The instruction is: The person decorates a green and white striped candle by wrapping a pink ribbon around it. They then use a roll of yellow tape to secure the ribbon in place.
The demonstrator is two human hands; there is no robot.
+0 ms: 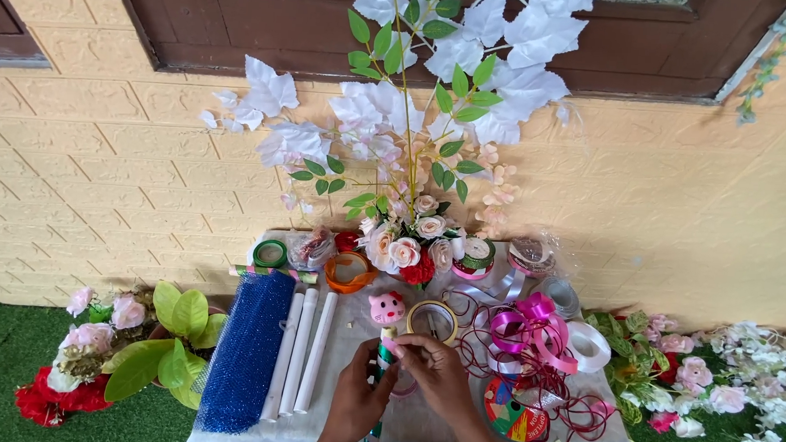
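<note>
My left hand [357,398] grips a thin green-wrapped stick [385,355] that carries a small pink cat-face figure [387,308] at its top. My right hand [439,371] pinches the stick just below the figure, fingertips touching its upper end. Both hands hover over a small table covered in white cloth [337,429]. A tape roll [433,320] lies just beyond my right hand. Whether anything else sits between my fingers is hidden.
On the table lie a blue mesh roll [244,352], three white sticks [301,351], an orange ring [350,273], green tape [270,253], pink ribbon [531,327], dark red cord [528,381] and a flower arrangement [405,240]. Artificial flowers lie on green turf on both sides.
</note>
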